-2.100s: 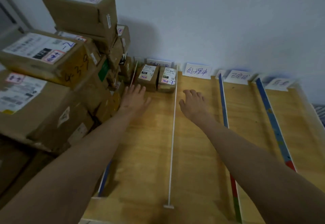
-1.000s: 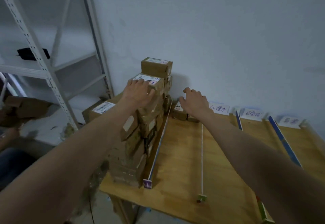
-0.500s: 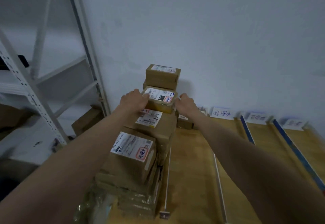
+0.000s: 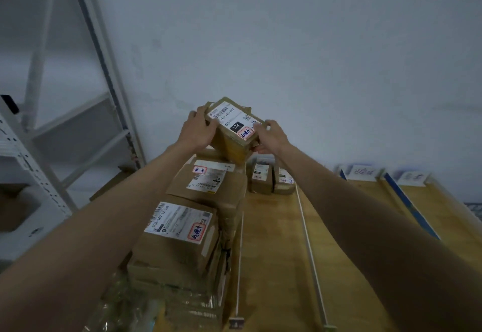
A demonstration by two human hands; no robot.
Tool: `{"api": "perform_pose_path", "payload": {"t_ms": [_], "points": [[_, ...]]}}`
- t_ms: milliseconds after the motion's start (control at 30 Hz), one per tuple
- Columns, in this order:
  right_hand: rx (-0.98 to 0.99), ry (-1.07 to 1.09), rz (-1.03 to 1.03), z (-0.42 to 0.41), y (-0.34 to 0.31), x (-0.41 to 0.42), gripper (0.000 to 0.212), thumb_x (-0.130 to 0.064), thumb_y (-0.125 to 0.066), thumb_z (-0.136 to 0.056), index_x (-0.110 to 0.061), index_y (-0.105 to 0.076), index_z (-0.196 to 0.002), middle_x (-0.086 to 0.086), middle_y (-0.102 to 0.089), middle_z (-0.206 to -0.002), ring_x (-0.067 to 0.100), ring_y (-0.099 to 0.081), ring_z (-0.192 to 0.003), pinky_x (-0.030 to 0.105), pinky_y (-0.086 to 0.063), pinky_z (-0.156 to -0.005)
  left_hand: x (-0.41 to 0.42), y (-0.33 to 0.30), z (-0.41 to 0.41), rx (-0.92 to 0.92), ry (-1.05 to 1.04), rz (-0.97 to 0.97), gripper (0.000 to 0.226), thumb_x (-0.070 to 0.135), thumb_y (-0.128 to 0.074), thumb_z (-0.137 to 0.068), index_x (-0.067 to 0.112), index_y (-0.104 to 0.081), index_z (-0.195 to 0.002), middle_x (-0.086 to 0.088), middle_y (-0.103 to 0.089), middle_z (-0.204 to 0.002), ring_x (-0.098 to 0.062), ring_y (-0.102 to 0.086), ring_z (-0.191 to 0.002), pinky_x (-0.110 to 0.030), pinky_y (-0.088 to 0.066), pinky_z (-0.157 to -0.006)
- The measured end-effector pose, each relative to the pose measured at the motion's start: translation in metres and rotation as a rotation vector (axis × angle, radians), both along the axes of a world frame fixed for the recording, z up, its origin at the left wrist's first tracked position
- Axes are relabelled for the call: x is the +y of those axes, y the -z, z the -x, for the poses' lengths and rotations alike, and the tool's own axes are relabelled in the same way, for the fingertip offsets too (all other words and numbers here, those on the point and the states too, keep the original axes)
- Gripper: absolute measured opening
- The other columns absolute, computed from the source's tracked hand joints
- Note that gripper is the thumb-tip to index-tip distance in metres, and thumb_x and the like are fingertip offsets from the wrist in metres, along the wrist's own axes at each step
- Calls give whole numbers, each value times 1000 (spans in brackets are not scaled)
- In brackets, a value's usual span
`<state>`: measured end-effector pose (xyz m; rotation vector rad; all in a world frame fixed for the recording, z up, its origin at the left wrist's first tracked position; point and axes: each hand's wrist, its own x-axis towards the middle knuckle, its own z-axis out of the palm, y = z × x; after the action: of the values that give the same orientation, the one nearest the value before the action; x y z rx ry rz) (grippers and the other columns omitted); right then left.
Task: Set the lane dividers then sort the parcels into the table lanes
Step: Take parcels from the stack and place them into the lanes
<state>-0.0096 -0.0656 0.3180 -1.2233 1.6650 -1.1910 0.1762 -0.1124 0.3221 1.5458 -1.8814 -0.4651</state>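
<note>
A small brown parcel (image 4: 232, 133) with a white label marked 122 is lifted and tilted above the stack of parcels (image 4: 187, 227) at the table's left side. My left hand (image 4: 197, 132) grips its left end and my right hand (image 4: 270, 136) grips its right end. Two small parcels (image 4: 262, 179) stand at the far end of the first lane. White rod dividers (image 4: 309, 248) and a blue divider (image 4: 409, 206) run lengthwise on the wooden table (image 4: 273, 253). Paper lane labels (image 4: 363, 172) lean against the wall.
A white metal shelf rack (image 4: 52, 149) stands to the left of the table. A plain wall closes off the far side. Clear plastic wrap (image 4: 135, 305) lies at the foot of the parcel stack.
Both hands went from the table surface to the top of the stack, took hold of the small labelled parcel, and have lifted and tilted it off the pile.
</note>
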Motion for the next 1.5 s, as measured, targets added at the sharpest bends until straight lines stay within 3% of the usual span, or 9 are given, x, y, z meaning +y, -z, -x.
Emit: {"api": "perform_pose_path", "payload": {"t_ms": [167, 267, 333, 567, 667, 967, 1133, 1267, 1500], "points": [[65, 34, -9, 37, -9, 16, 38, -44, -54, -97, -9, -54, -112, 11, -66, -112, 21, -72, -83, 24, -57, -57, 11, -17, 29, 31, 139, 64, 53, 34, -43, -104, 20, -28, -153, -15, -38, -147, -34, -39, -135, -49, -35, -113], [97, 10, -42, 66, -12, 40, 27, -39, -53, -99, -13, -49, -102, 7, -61, -106, 21, -66, -88, 30, -58, -76, 23, -23, 55, 14, 209, 66, 51, 32, -42, -105, 21, -28, -153, -14, -38, -149, -32, -38, -137, -43, -31, -114], [94, -50, -92, 87, -12, 55, 32, -40, -53, -99, -10, -53, -110, 8, -62, -109, 22, -66, -91, 34, -58, -87, 31, -25, 74, 13, 258, 54, 51, 31, -40, -106, 20, -28, -154, -13, -38, -150, -30, -37, -138, -39, -31, -113], [139, 62, -165, 146, 6, 110, 43, -40, -52, -99, -1, -64, -115, 8, -64, -96, 14, -58, -72, 20, -50, -62, 50, -12, 142, -88, 429, -45, 58, 36, -38, -106, 12, -21, -156, -12, -30, -159, -30, -28, -145, -40, -26, -118], [150, 208, -205, 167, 31, 131, 44, -40, -54, -97, -1, -61, -117, 12, -67, -109, 23, -67, -94, 34, -59, -82, 63, 9, 170, -200, 468, -69, 64, 43, -32, -106, 10, -14, -157, -11, -21, -163, -29, -20, -149, -40, -19, -119], [142, 375, -317, 234, 107, 175, 45, -40, -51, -99, 0, -59, -117, 16, -67, -107, 30, -68, -93, 45, -60, -79, 96, 88, 230, -524, 468, -82, 57, 43, -31, -105, 6, -37, -147, -16, -40, -148, -34, -42, -134, -46, -38, -108], [254, 317, -341, 279, 139, 170, 39, -37, -47, -101, 0, -61, -106, 14, -67, -102, 28, -67, -93, 46, -58, -86, 100, 125, 261, -678, 388, -90, 58, 41, -29, -105, 3, -35, -149, -19, -29, -157, -36, -33, -142, -49, -26, -117], [347, 253, -352, 320, 163, 153, 43, -37, -46, -102, 2, -62, -110, 14, -66, -101, 30, -66, -96, 45, -56, -88, 100, 153, 285, -653, 318, -101, 52, 39, -33, -105, 5, -41, -143, -19, -40, -149, -36, -47, -129, -45, -39, -105], [410, 153, -354, 358, 200, 111, 50, -37, -41, -103, 6, -66, -109, 23, -67, -104, 35, -64, -95, 38, -49, -75, 87, 195, 309, -671, 207, -177, 47, 41, -34, -103, 9, -48, -136, -11, -50, -137, -31, -51, -122, -42, -40, -101]]}}
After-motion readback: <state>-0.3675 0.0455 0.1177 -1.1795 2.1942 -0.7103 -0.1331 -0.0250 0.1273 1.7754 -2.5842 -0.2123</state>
